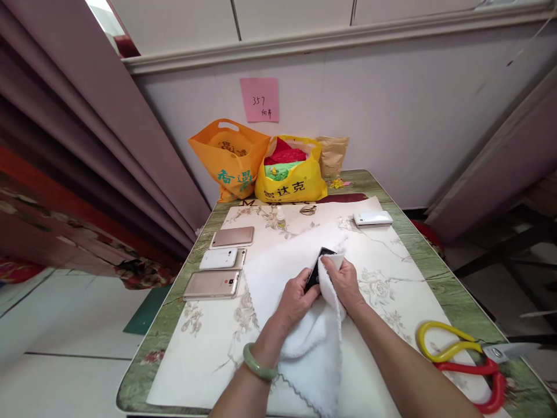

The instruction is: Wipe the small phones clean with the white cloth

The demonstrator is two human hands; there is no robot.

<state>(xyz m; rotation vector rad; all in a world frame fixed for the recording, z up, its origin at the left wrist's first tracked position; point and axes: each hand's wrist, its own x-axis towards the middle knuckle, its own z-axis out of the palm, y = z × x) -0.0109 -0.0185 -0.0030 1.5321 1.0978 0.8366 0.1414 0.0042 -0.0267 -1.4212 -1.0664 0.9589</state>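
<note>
My left hand [296, 299] grips a black phone [316, 268] above the middle of the table. My right hand [346, 281] presses a fold of the white towel [278, 278] against the phone's right side. The towel lies spread under both hands and hangs toward me. A green bangle [256, 364] sits on my left wrist. Both hands are closed.
Three phones [212, 284] lie in a column at the left on the floral cloth [404, 278]. A white phone [372, 218] lies at the back right, a small bottle [281, 217] at the back. Orange bag [230, 157] and yellow bag [290, 174] stand by the wall. Yellow-and-red scissors [461, 354] lie right.
</note>
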